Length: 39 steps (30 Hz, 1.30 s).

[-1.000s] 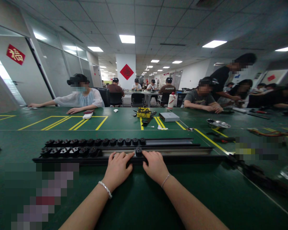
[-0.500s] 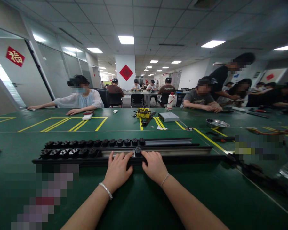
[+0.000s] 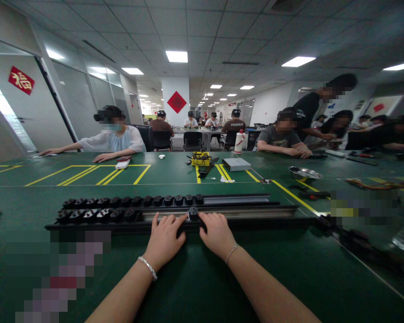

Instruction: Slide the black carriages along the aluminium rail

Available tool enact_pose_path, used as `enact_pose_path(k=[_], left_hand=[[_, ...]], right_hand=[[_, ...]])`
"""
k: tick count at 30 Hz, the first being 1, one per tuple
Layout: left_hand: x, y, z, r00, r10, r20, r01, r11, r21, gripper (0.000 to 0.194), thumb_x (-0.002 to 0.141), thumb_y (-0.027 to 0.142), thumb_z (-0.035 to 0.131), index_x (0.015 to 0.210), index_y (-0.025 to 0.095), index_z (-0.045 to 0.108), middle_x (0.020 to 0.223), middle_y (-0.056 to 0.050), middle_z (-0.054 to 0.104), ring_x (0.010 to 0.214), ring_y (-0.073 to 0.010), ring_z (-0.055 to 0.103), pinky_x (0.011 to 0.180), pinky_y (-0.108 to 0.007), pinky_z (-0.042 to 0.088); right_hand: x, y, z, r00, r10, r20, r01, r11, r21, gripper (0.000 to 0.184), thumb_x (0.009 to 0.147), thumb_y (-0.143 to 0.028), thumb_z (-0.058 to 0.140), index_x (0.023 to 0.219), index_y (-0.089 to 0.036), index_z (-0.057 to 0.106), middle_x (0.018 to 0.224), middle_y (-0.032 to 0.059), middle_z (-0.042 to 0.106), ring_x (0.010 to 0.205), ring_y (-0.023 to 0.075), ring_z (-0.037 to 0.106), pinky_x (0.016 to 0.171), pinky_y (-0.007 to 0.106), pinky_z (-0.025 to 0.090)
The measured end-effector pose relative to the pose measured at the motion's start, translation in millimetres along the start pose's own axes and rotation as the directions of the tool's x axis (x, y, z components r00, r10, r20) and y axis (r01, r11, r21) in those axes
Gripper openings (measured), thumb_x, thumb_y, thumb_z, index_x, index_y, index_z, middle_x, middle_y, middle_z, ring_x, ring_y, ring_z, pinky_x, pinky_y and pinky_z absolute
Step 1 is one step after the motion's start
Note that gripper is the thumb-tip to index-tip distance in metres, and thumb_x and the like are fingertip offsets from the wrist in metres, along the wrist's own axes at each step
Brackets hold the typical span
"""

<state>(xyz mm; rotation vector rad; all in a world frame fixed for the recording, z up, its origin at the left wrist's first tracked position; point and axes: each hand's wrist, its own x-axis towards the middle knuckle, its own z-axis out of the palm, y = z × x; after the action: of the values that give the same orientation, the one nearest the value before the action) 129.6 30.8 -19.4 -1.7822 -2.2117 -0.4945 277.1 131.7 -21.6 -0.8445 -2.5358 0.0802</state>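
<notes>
A black power-track socket module sits in the channel of the near black track, which lies crosswise in front of me. My left hand reaches over the track's front edge, its index fingertip against the module's left side and its thumb low in front. From the other side, my right hand touches the module with its index finger, the remaining fingers curled. Between them the two hands hold the module. Several similar socket modules line the left part of this track.
Behind runs a second track bearing a row of sockets. A yellow object with black cables, a grey box and a metal dish stand farther back. Dark parts lie at right. People sit across the table.
</notes>
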Motion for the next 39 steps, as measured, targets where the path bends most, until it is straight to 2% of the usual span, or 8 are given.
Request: enact_pose_path(k=[39], left_hand=[[1.1, -0.1, -0.2, 1.000, -0.013, 0.027, 0.013, 1.000, 0.000, 0.044, 0.078, 0.030, 0.045, 0.122, 0.035, 0.047, 0.094, 0.000, 0.058, 0.095, -0.0190, 0.051, 0.105, -0.048, 0.011]], right_hand=[[0.2, -0.2, 0.3, 1.000, 0.005, -0.006, -0.005, 1.000, -0.001, 0.033, 0.077, -0.022, 0.048, 0.109, -0.021, 0.054, 0.094, 0.0051, 0.062, 0.091, 0.0190, 0.049, 0.085, 0.031, 0.028]])
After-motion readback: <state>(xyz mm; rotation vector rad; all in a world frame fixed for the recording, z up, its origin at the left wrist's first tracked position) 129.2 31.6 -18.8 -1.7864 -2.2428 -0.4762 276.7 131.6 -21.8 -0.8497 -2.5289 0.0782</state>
